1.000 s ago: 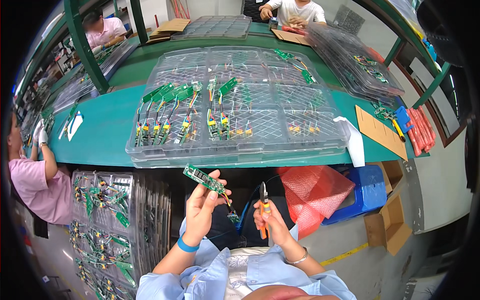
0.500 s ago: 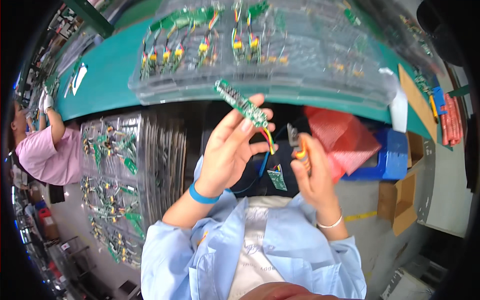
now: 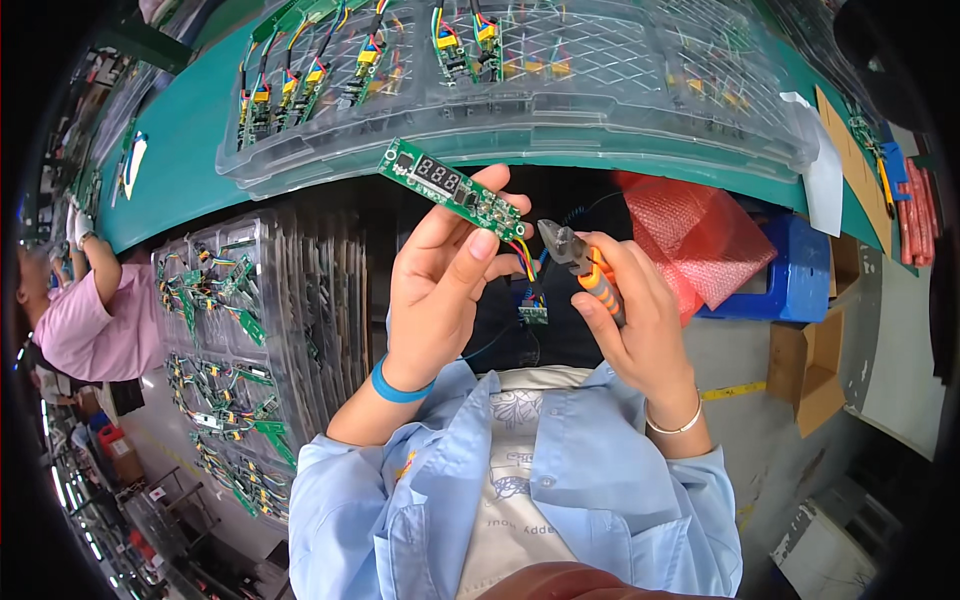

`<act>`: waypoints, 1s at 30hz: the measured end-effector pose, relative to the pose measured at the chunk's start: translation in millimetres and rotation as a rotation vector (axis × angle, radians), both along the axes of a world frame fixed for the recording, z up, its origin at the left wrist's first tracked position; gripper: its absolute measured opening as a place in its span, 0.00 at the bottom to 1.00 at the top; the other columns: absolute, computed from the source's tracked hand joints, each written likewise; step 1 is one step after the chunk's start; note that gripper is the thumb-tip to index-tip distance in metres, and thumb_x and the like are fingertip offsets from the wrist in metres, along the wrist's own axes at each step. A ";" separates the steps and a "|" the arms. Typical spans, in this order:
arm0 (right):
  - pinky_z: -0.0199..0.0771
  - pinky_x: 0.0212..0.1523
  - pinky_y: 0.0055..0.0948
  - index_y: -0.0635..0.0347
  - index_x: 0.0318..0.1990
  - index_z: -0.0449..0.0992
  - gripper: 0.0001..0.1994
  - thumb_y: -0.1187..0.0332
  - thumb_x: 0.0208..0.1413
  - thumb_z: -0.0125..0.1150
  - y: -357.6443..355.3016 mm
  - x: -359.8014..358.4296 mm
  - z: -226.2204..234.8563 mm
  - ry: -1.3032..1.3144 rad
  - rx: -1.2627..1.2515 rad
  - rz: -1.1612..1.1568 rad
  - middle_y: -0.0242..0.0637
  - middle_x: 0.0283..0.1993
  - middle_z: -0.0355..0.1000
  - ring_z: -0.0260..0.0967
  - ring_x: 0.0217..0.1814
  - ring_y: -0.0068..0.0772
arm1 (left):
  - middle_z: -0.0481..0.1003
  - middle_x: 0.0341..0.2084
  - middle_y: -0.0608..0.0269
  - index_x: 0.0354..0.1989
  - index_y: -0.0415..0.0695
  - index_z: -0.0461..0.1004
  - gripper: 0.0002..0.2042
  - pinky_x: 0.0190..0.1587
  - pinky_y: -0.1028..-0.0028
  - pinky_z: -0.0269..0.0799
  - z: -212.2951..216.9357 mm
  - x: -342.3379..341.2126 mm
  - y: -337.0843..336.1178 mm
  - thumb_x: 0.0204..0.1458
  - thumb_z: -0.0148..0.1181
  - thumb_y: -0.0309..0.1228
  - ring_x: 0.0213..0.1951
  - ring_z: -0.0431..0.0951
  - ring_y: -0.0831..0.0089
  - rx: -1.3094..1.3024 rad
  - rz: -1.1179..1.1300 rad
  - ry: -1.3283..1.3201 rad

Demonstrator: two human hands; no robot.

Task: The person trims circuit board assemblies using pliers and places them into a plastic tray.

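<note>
– How is my feed lit?
– I see bright, even light from overhead; glare streaks the clear plastic trays [image 3: 520, 110]. Below them, under the bench, it goes dim.
– Sharpness?
– Crisp mid-frame; I get bent edges and black corners toward the rim.

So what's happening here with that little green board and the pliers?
A person in a light blue shirt holds a narrow green circuit board with a small digit display up in the left hand. The right hand has its grip around orange-handled cutting pliers, whose tips sit right by the coloured wires hanging from the board's end. Above them, clear plastic trays on the green table hold more wired boards.
</note>
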State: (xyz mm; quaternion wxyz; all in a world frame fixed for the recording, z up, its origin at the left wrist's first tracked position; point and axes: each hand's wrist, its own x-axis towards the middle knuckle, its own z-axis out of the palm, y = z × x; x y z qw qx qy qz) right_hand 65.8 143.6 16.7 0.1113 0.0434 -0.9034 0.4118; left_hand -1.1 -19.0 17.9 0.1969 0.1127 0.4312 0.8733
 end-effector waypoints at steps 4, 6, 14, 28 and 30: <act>0.59 0.31 0.26 0.58 0.47 0.64 0.20 0.65 0.45 0.55 -0.2 -0.5 -4.7 -0.005 0.013 -0.004 0.35 0.32 0.63 0.59 0.28 0.31 | 0.63 0.48 0.50 0.52 0.35 0.58 0.18 0.40 0.76 0.70 -0.7 0.2 1.3 0.51 0.47 0.23 0.45 0.68 0.69 -0.058 0.029 0.039; 0.59 0.31 0.26 0.58 0.47 0.64 0.20 0.64 0.45 0.56 -0.9 -0.9 -5.3 0.008 0.010 0.008 0.34 0.32 0.62 0.58 0.28 0.31 | 0.62 0.50 0.51 0.51 0.35 0.59 0.18 0.41 0.76 0.70 -1.4 0.9 3.7 0.50 0.47 0.23 0.46 0.67 0.68 -0.066 0.070 0.091; 0.58 0.32 0.25 0.56 0.47 0.65 0.20 0.63 0.45 0.56 -1.3 0.1 -7.6 0.031 0.056 0.036 0.33 0.33 0.62 0.58 0.29 0.31 | 0.59 0.53 0.52 0.49 0.34 0.61 0.16 0.45 0.74 0.68 -3.0 2.9 1.8 0.49 0.48 0.20 0.48 0.66 0.66 -0.128 0.078 0.141; 0.56 0.31 0.25 0.55 0.46 0.65 0.20 0.61 0.44 0.56 -0.2 1.0 -11.6 0.062 0.125 0.015 0.33 0.33 0.62 0.56 0.28 0.30 | 0.60 0.52 0.51 0.48 0.34 0.61 0.16 0.47 0.72 0.67 -7.5 3.4 5.4 0.48 0.47 0.19 0.47 0.66 0.66 -0.139 0.091 0.176; 0.56 0.31 0.25 0.55 0.46 0.65 0.20 0.61 0.44 0.56 0.1 0.9 -12.4 0.066 0.139 0.011 0.33 0.33 0.62 0.56 0.28 0.30 | 0.60 0.52 0.51 0.48 0.34 0.61 0.16 0.46 0.72 0.67 -8.1 3.4 5.4 0.48 0.47 0.19 0.47 0.66 0.66 -0.135 0.087 0.171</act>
